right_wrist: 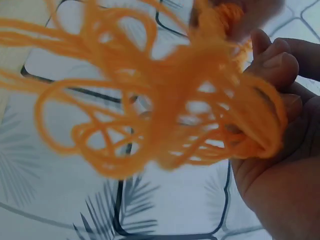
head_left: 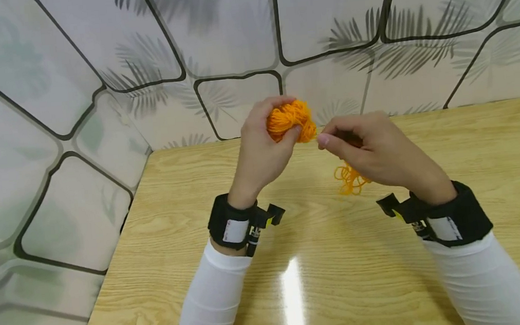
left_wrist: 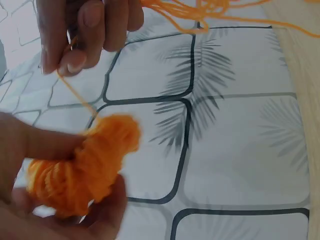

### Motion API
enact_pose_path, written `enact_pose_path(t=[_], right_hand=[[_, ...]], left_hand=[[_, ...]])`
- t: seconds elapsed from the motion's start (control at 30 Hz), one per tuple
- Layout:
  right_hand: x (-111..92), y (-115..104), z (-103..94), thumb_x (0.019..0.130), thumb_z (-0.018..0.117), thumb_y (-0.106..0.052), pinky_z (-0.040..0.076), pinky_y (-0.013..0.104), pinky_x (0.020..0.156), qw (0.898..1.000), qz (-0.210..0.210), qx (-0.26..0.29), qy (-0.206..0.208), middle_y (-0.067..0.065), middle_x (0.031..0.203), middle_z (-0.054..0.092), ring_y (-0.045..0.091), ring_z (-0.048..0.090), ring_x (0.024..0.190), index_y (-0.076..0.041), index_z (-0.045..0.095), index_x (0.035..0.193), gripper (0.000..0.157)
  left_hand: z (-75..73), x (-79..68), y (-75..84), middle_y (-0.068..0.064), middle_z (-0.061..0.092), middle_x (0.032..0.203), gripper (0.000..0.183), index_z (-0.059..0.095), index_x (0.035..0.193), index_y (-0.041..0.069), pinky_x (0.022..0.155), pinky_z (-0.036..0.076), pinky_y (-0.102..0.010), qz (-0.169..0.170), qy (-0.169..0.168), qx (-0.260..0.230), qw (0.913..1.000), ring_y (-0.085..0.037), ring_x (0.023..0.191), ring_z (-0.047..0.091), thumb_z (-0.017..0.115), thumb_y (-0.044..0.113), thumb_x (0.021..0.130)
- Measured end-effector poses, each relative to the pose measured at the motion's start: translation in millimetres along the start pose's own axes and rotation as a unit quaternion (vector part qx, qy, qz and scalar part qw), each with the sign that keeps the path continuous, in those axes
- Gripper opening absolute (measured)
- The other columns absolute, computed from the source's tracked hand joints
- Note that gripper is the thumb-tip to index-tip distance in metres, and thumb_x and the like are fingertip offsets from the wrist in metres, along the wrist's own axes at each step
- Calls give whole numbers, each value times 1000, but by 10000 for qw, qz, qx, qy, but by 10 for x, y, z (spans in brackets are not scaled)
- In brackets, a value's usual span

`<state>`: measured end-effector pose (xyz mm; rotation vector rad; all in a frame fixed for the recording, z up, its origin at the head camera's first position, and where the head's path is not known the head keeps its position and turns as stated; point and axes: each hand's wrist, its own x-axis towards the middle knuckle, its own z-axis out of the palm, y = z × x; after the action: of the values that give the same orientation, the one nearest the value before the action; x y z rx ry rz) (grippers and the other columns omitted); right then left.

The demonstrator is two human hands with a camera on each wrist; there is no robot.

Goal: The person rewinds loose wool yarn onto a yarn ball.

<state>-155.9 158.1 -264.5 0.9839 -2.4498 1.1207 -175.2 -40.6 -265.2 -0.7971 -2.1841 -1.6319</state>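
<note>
An orange ball of yarn [head_left: 290, 121] sits in my left hand [head_left: 263, 144], gripped between thumb and fingers above the far side of the table. In the left wrist view the wound yarn [left_wrist: 95, 167] looks lumpy and thick. A single strand [left_wrist: 77, 92] runs from it up to my right hand [head_left: 370, 147], whose thumb and forefinger pinch it just right of the ball. Loose loops of the same yarn [head_left: 350, 179] hang below the right hand. Close up in the right wrist view, this tangle of loops [right_wrist: 165, 110] lies against the palm and curled fingers [right_wrist: 280, 70].
A wood-grain table [head_left: 197, 292] spreads under both arms, with a bright light reflection near its front. Behind and to the left stands a wall [head_left: 235, 35] with a stone-and-leaf pattern. Black straps with small cameras [head_left: 235, 224] circle both wrists over white sleeves.
</note>
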Motion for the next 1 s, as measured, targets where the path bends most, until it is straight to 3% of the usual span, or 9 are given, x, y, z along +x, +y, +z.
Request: enact_pose_path(t=[0.07,0.17,0.27,0.33,0.5,0.67,0.73,0.83,1.0], right_hand=[[0,-3,-46,92,55,-22,29,27,44,9992,42,68,379,-4,62,46,11,34,47,-18,64,88,11],[15,19,-65,91,57,-15,28,26,43,9952,103,412,881,-1,64,49,11,35,47,-13,64,84,10],[47,75,7,92,53,-10,32,26,44,9887,-13,1066,1050,3,66,49,13,39,49,-8,61,82,13],[61,114,83,94,49,-10,34,26,44,9851,-153,1426,950,4,64,47,14,40,48,-6,60,85,15],[61,111,202,98,43,-19,31,26,43,9947,-213,953,327,0,59,41,11,34,44,-12,60,92,19],[29,48,147,96,47,-29,29,27,46,9996,-119,78,-240,-3,60,39,9,34,49,-21,58,87,16],[8,11,96,95,50,-30,29,27,47,9997,-37,-25,-251,-3,60,39,10,35,50,-22,59,87,14],[-16,-29,9,93,54,-28,29,27,47,10000,26,-65,39,-5,62,43,10,35,50,-24,61,88,10],[-5,-3,-109,90,58,-17,29,25,45,9958,-128,-46,910,-5,65,48,8,36,49,-16,65,89,7]], left_hand=[[-45,-5,-35,-9,54,111,36,54,119,5,80,47,-29,-98,-1045,-390,9937,-18,96,55,63,4,83],[-100,-25,-17,-12,56,109,36,52,120,5,78,49,-39,-443,-2336,-1654,9571,-24,93,57,62,7,85],[-118,-45,8,-17,55,107,33,50,117,3,77,48,-44,-664,-2574,-2696,9256,-29,91,56,61,6,86],[-114,-52,25,-17,54,107,29,49,113,2,79,47,-43,-848,-2172,-3228,9173,-28,92,54,60,3,85],[-62,-32,23,-14,58,101,23,49,99,3,81,47,-36,-966,-225,-3421,9344,-23,90,56,64,7,83],[4,2,-20,-13,56,95,36,45,101,4,71,51,-35,-773,1158,-1758,9745,-25,84,55,71,15,79],[17,2,-32,-12,54,97,42,45,111,6,68,51,-33,-680,1130,-980,9864,-23,82,56,70,16,79],[25,-6,-30,-8,54,100,45,48,122,10,68,51,-28,-625,468,-99,9969,-19,84,56,68,15,81],[13,-25,-2,1,57,107,35,58,117,14,72,47,-24,-564,-1151,580,9901,-11,89,53,63,11,82]])
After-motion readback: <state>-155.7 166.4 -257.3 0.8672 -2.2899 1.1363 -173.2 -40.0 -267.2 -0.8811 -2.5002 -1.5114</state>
